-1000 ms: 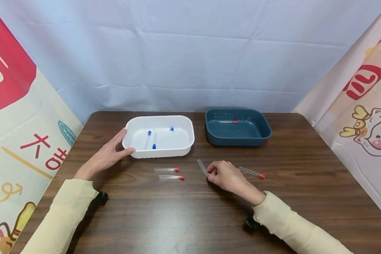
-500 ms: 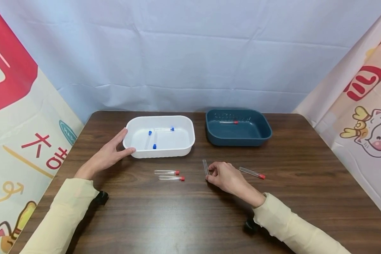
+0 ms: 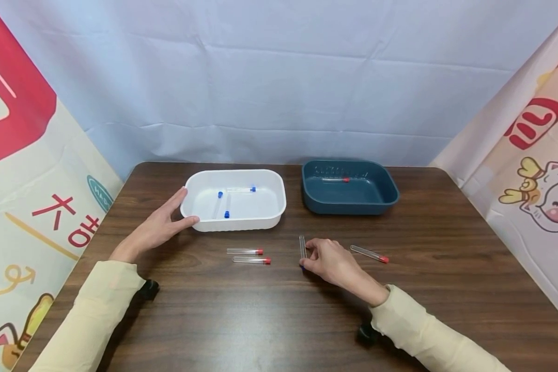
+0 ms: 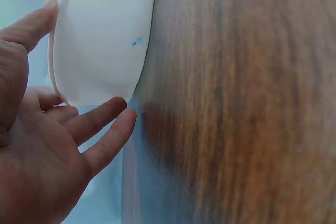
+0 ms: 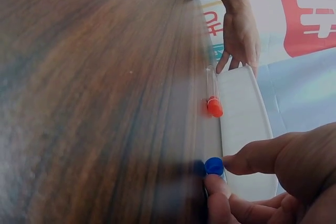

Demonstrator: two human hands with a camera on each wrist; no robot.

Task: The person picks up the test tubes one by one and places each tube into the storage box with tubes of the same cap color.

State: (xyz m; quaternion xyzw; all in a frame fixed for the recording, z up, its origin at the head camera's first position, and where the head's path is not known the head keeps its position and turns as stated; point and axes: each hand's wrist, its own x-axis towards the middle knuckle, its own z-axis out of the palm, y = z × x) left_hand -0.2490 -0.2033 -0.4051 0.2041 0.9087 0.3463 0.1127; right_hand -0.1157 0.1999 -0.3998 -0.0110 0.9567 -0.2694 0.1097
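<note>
At a brown wooden bench [image 3: 260, 320], we see the right hand [image 3: 332, 261] pinching a blue-capped tube [image 3: 303, 247] near its capped end; the right wrist view shows thumb and finger closed around the blue cap [image 5: 214, 165]. The tube is in front of the gap between two containers, bare end pointing away from us; whether it touches the wood or is held just above it, we cannot tell. Well apart from it, the left hand [image 3: 153, 230] rests with fingers spread and extended against the left end of a white tray [image 3: 232, 225].

By our reading, the step in hand is picking up the tube, and the next move calls for a steady pinch and a lift high enough to pass the white tray's near wall, should it join the three blue-capped tubes [image 3: 240, 189] lying inside. Two red-capped tubes [image 3: 251, 260] lie side by side near that wall, where a low sweep leftward could knock them.

A lone red-capped tube [image 3: 369, 254] lies just to the right hand's right. Farther back stands a dark teal basin [image 3: 353, 207] with one more red-capped tube [image 3: 336, 180] inside, before a pale curtain [image 3: 283, 103].
</note>
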